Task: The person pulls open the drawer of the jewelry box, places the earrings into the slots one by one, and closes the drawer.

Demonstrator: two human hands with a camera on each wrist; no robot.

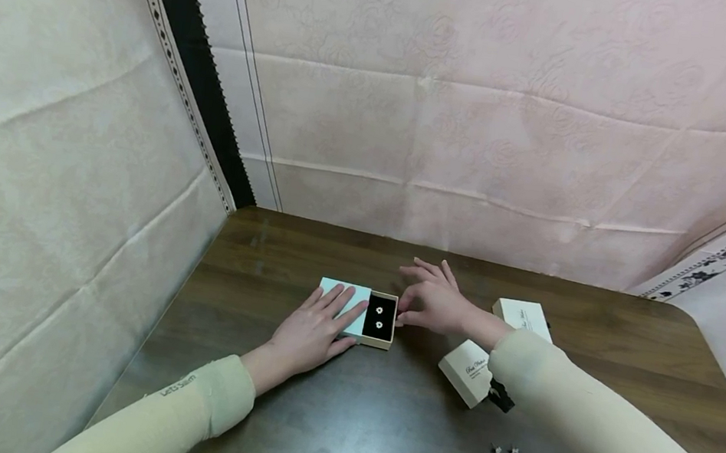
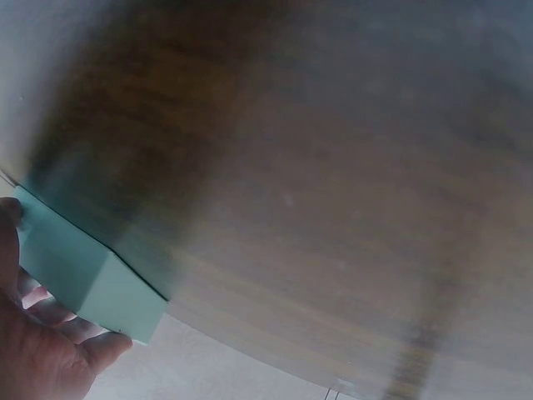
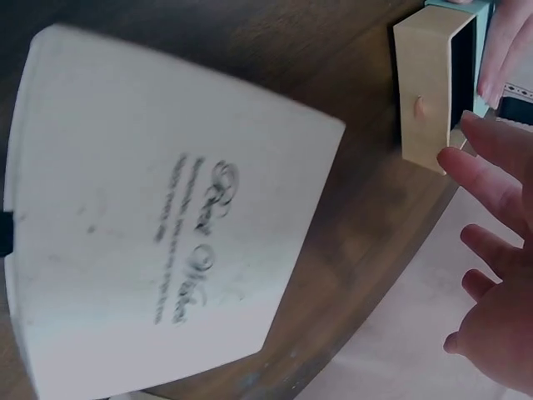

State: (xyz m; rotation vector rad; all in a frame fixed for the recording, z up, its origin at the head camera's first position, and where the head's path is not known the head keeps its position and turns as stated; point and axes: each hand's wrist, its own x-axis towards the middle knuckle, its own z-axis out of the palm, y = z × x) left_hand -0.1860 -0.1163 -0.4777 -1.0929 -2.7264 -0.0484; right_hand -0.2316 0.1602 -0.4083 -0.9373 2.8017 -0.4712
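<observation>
A teal sleeve box (image 1: 354,326) lies on the table with its cream drawer (image 1: 377,343) slid partly out to the right. Two small, pale flower-shaped earrings (image 1: 380,311) sit on the drawer's black lining. My left hand (image 1: 308,333) holds the sleeve, fingers spread over its top and thumb at the near side. In the left wrist view the sleeve (image 2: 75,258) shows its long side under those fingers. My right hand (image 1: 433,302) is at the drawer's right end, index and thumb apart. A small pull tab (image 3: 419,107) on the drawer's end face stands free of the fingers.
A white printed box (image 1: 469,371) with a black ribbon (image 1: 501,397) lies by my right forearm. Another white box (image 1: 525,315) sits behind that forearm, partly covered. Two small shiny pieces (image 1: 505,451) lie nearer on the wooden table (image 1: 319,437). Pale cloth (image 1: 473,134) hangs behind.
</observation>
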